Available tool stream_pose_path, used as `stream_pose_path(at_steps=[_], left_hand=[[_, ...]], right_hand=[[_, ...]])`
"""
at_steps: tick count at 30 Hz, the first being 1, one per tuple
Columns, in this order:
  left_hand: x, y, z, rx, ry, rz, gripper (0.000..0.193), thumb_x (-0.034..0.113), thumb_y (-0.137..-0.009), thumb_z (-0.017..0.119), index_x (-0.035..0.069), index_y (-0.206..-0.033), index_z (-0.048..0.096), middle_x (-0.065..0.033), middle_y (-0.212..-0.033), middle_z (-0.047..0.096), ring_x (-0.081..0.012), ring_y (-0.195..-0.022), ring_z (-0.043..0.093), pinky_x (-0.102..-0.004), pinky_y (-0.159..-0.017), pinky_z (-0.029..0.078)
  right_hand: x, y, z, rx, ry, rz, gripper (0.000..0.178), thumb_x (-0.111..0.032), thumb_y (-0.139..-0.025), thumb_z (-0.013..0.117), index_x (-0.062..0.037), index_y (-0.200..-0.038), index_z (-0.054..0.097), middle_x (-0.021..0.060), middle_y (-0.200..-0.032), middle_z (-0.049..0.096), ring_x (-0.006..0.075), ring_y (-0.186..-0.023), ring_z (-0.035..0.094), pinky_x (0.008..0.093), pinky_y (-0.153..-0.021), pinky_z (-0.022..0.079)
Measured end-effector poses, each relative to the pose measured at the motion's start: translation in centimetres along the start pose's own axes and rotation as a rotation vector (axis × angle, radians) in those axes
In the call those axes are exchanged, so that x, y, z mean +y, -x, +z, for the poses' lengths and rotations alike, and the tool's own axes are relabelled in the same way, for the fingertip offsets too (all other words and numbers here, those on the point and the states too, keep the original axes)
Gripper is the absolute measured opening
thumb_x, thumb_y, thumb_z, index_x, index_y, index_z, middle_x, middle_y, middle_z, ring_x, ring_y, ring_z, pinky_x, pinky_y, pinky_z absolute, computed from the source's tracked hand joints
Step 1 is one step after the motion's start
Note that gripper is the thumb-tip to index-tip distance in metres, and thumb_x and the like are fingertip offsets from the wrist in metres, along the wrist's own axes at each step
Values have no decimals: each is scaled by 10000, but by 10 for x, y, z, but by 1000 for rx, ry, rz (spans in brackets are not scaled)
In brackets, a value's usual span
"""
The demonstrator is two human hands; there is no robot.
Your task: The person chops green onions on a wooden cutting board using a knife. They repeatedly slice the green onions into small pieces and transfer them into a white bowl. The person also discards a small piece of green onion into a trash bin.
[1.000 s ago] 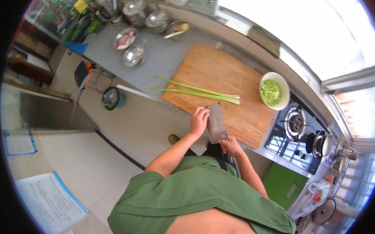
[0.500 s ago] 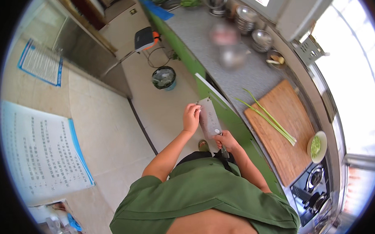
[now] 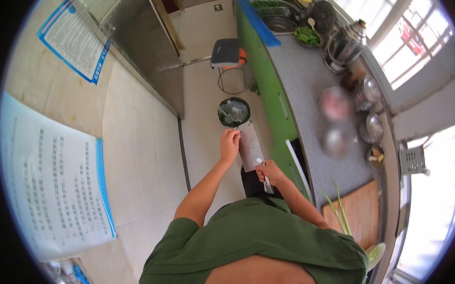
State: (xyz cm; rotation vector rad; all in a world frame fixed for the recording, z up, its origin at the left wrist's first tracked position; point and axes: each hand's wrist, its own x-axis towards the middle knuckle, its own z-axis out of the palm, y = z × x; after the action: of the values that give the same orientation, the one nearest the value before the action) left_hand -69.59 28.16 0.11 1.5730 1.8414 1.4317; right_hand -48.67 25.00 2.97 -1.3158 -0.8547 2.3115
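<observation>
While the right hand [image 3: 270, 173] wraps its fingers round the handle of the cleaver [image 3: 250, 148], the left hand [image 3: 229, 147] has its fingers bunched at the blade's far end; cannot tell whether they pinch it. Cleaver in front of body, over floor, toward the bin [image 3: 234, 112], well apart from the board [image 3: 359, 202]. Done, as judged: pale green matter, likely cut, in the bowl [image 3: 381, 254]. Remaining: long stalks [image 3: 344, 218] on board, seemingly uncut; lower ends hidden

Wall sheet [image 3: 58, 183]: I see rows of dark characters on white.
Blue-edged poster [image 3: 76, 44]: small print, too fine for me.
Cleaver blade [image 3: 249, 145]: I spot faint markings, one round pale mark.
Floor sign [image 3: 218, 7]: light symbol on dark.
</observation>
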Motion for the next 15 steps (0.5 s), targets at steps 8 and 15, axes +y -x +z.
stream_pose_path(at_steps=[8, 15], left_hand=[[-88, -163, 37, -16, -33, -217, 230, 43, -824, 705, 30, -1051, 675, -129, -986, 624, -281, -808, 646, -382, -741, 525], [-165, -203, 42, -54, -167, -349, 347, 119, -869, 675, 58, -1209, 644, -164, -1121, 639, -324, -969, 634, -413, -842, 518]], right_hand=[[-130, -115, -1, 111, 82, -49, 143, -44, -865, 628, -34, -771, 520, 39, -605, 508, 143, -457, 477, 312, -402, 390], [-177, -160, 2, 191, 64, -75, 171, -50, -870, 636, -45, -755, 510, 28, -590, 492, 136, -453, 468, 316, -413, 394]])
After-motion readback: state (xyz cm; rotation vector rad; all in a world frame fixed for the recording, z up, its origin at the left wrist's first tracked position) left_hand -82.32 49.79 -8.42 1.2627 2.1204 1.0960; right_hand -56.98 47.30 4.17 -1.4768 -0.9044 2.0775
